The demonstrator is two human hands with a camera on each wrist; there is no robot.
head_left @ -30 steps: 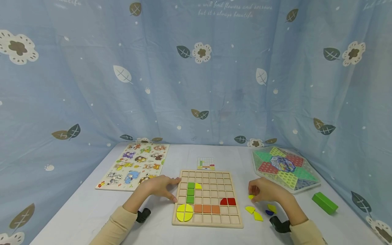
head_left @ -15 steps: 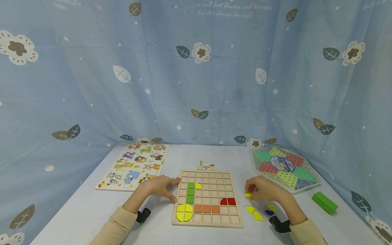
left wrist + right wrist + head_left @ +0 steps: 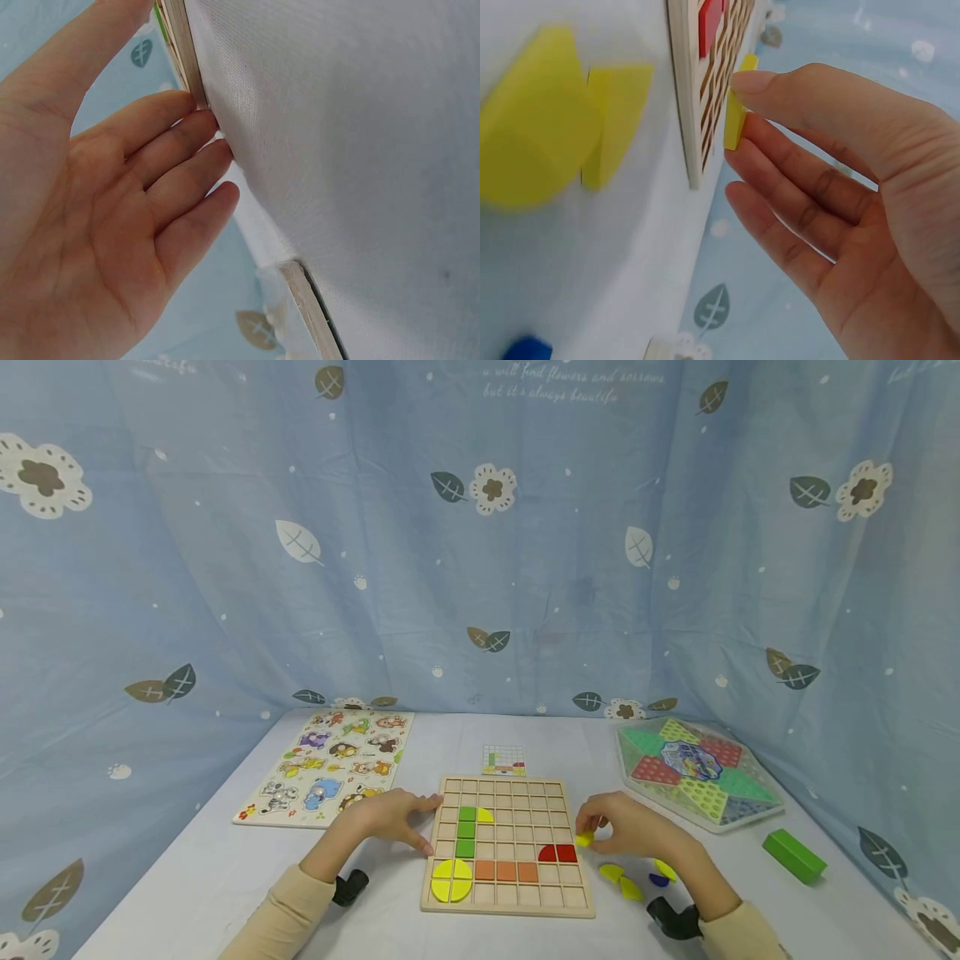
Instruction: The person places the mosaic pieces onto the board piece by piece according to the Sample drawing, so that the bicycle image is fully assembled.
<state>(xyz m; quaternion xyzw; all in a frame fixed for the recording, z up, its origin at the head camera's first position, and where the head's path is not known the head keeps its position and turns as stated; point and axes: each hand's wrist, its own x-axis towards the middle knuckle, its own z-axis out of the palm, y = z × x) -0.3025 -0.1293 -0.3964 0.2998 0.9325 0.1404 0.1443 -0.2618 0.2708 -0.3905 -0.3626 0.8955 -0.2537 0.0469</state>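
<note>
A wooden grid board point(image 3: 517, 910) lies on the table, holding green squares point(image 3: 466, 829), orange squares point(image 3: 506, 872), red pieces point(image 3: 558, 853), a yellow circle of quarter pieces point(image 3: 452, 881) and one lone yellow quarter point(image 3: 485, 816). My left hand point(image 3: 393, 818) rests against the board's left edge, its fingers fairly straight in the left wrist view. My right hand point(image 3: 622, 822) pinches a yellow quarter-circle piece point(image 3: 739, 112) between thumb and fingers, close to the board's right edge. Below that hand lie loose yellow quarter pieces point(image 3: 621, 878) and a dark blue piece point(image 3: 659, 880).
A pattern card point(image 3: 504, 760) lies behind the board. At left is an animal peg puzzle point(image 3: 337, 768); at right, a hexagonal game box point(image 3: 701, 772) and a green block point(image 3: 795, 857). A blue curtain point(image 3: 480, 568) hangs behind the table.
My right hand has moved left with the yellow quarter-circle piece, from above the loose pieces to the board's right edge. The left hand stays where it was.
</note>
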